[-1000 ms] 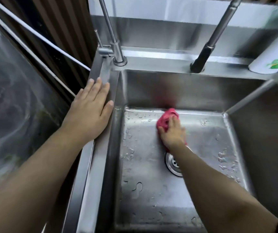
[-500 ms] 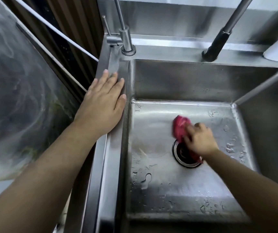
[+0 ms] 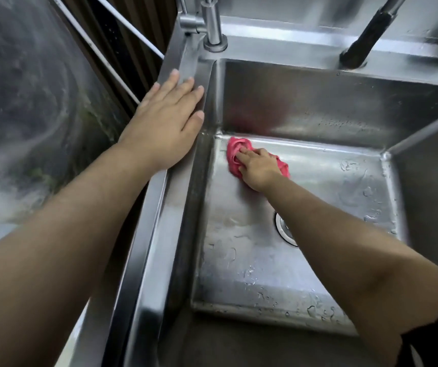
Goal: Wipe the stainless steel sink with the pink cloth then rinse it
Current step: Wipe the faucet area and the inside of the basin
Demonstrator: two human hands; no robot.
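Note:
The stainless steel sink (image 3: 239,260) is a deep square basin with water drops on its floor. My right hand (image 3: 259,168) presses the crumpled pink cloth (image 3: 235,152) onto the sink floor in the far left corner, fingers closed over it. Part of the cloth shows behind the hand on the right. My left hand (image 3: 167,123) lies flat, fingers apart, on the sink's left rim (image 3: 146,234). My right forearm covers most of the drain (image 3: 282,229).
A steel tap base (image 3: 214,33) stands at the sink's far left corner. A black-handled faucet hose (image 3: 366,35) leans over the back ledge. A glass panel and white rods are on the left. A divider bar (image 3: 424,128) crosses the far right corner.
My right hand has slid the pink cloth from beside the drain to the far left corner of the sink floor. My left hand stays on the rim.

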